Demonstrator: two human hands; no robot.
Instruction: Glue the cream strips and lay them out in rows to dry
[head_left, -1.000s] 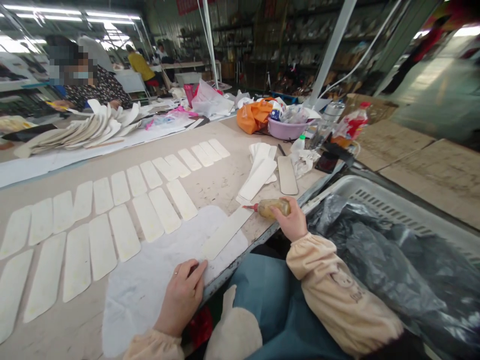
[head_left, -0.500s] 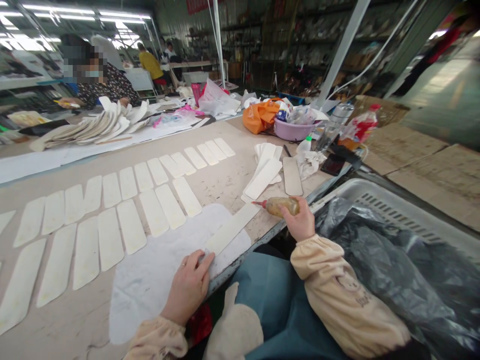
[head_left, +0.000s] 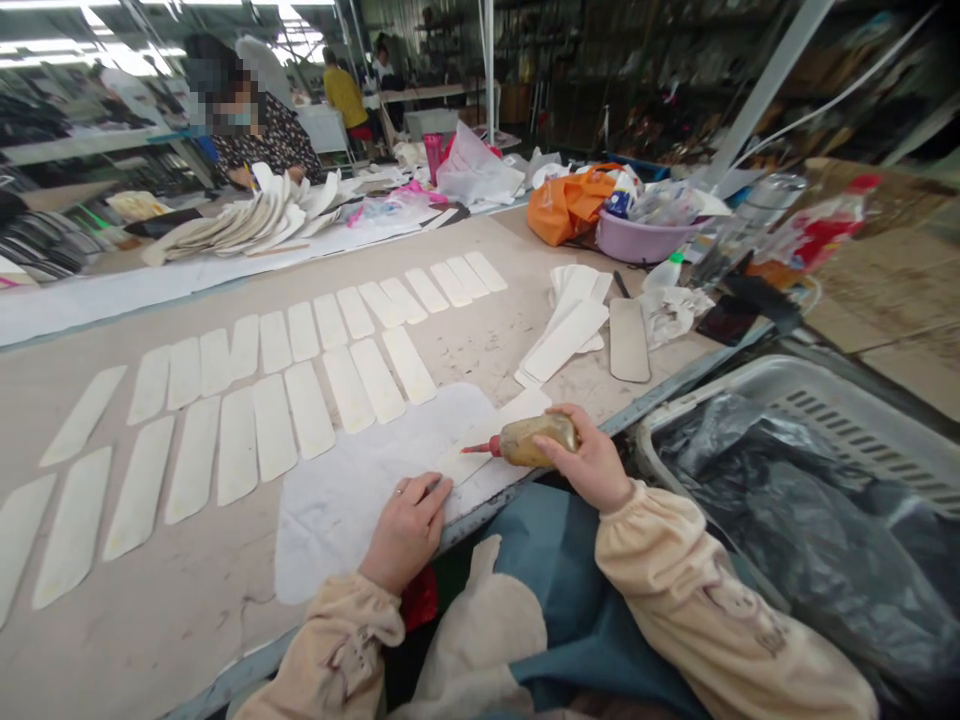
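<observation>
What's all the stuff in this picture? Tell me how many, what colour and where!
Laid-out strips: over twenty, cream, on the table
Working strip: one, cream, under the squeeze bottle's tip
Squeeze bottle: one, amber and red, in the right hand
Sheet: one, white, under the working strip
Piled strips: several, white, near the basin
Basin: one, lilac, far right of the table
Bag: one, orange, beside the basin
Heap: one, cream, table's far side
Crate: one, pale grey, right
Plastic: uncountable, black, in the crate
People: several, mixed clothes, background
Tiny background things: too blurry to count
Sleeves: two, beige, on the arms
Hands: two, bare, near the working strip
</observation>
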